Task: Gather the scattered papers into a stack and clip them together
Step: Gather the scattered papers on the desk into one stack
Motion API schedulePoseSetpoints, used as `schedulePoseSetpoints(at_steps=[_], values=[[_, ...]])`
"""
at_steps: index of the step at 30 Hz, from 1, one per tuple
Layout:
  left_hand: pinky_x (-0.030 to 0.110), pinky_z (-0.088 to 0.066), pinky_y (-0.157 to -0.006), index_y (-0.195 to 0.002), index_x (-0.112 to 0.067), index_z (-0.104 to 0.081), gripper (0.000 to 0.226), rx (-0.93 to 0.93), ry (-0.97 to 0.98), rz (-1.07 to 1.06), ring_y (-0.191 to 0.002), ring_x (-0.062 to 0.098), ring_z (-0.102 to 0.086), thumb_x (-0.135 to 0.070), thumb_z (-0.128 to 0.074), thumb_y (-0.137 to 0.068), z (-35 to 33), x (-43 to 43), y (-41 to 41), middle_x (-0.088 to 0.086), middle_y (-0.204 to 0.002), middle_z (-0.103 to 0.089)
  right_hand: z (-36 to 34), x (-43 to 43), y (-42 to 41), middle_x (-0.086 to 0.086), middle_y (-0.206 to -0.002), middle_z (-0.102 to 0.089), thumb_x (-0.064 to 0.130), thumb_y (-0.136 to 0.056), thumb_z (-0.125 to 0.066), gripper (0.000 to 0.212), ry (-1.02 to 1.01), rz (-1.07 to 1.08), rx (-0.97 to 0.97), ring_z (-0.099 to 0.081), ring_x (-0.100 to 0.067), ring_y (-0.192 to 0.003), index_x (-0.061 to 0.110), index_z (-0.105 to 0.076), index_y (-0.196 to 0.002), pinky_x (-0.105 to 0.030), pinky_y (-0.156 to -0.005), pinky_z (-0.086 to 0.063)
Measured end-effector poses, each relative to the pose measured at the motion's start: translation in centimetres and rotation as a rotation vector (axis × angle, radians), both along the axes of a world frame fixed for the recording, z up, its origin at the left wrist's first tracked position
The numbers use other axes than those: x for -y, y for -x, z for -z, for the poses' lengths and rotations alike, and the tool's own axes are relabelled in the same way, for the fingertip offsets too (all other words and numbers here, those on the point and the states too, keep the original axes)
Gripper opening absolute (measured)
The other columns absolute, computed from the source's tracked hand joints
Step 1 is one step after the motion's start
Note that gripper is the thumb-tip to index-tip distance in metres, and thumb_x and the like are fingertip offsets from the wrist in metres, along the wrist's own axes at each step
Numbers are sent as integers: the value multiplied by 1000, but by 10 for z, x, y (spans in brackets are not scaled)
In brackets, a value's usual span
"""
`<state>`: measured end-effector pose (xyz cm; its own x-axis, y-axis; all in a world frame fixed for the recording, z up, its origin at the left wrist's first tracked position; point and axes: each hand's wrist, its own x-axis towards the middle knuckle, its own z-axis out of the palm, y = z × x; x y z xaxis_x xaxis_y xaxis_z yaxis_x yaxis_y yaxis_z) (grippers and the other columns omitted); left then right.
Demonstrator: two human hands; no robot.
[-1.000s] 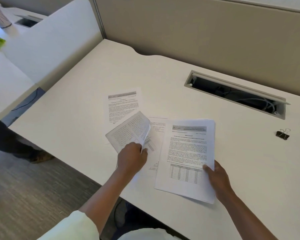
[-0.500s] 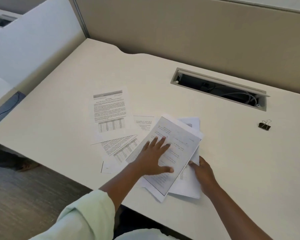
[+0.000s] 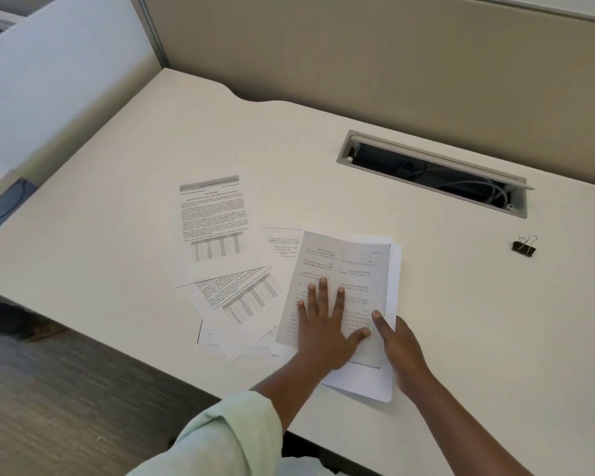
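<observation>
Left grip (image 3: 323, 324) flat, fingers apart, pressing the paper stack (image 3: 358, 266); right grip (image 3: 404, 352) at its edge, cannot tell if clamped

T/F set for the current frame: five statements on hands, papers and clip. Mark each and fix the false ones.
1. The left hand lies flat, fingers spread, on the top sheet of the stack. True.
2. The binder clip is clamped on the stack. False: it lies alone on the desk, right of the papers.
3. All papers are in one pile. False: loose sheets lie fanned out left of the stack.
4. The right hand holds the binder clip. False: it holds the stack's right edge, thumb on top.
5. The cable slot in the desk is open, cables visible. True.
</observation>
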<state>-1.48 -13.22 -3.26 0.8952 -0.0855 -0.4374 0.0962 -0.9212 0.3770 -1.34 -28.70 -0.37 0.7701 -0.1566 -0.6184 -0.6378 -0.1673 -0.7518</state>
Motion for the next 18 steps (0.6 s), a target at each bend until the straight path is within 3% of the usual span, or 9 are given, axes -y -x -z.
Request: schedulePoseSetpoints(at_steps=[2, 4, 7, 13, 18], values=[[55, 3, -126, -160, -30, 19, 104, -32, 72, 17, -153, 31, 29, -87, -4, -77, -9, 6, -7, 7, -162, 39, 4, -1, 1, 2, -111, -75, 38, -96, -67, 29, 55, 9, 28, -73, -19, -98, 22, -66, -120, -38, -85, -59], [53, -5, -128, -163, -26, 11, 93, -6, 127, 31, -157, 31, 19, -75, -30, -95, -17, -1, -13, 9, -167, 29, 7, 0, 1, -2, -108, -75, 27, -96, -69, 19, 105, 25, 31, -73, -20, -92, 22, -65, -114, -35, -78, -58], [47, -2, -127, -164, -17, -1, 91, 138, 101, -114, -158, 31, 10, -57, -49, -98, -21, -45, -25, 14, -171, 16, 9, 1, -1, -4, -106, -74, 22, -96, -68, 16, 135, 25, 34, -71, -21, -91, 20, -65, -112, -35, -81, -55], [52, 0, -127, -163, -9, 1, 124, 172, -92, -477, -157, 41, 11, -79, -59, -80, -9, -158, -60, 26, -168, 15, 8, -3, 1, -1, -101, -70, 23, -98, -65, 17, 139, 18, 29, -66, -19, -90, 20, -62, -114, -37, -84, -49], [47, -1, -127, -163, -8, 1, 135, 162, -64, -426, -158, 36, 8, -89, -56, -71, 4, -192, -73, 22, -170, 9, 13, -14, 5, -5, -103, -72, 26, -97, -66, 18, 173, 57, -8, -69, -28, -94, 20, -64, -114, -43, -87, -53]])
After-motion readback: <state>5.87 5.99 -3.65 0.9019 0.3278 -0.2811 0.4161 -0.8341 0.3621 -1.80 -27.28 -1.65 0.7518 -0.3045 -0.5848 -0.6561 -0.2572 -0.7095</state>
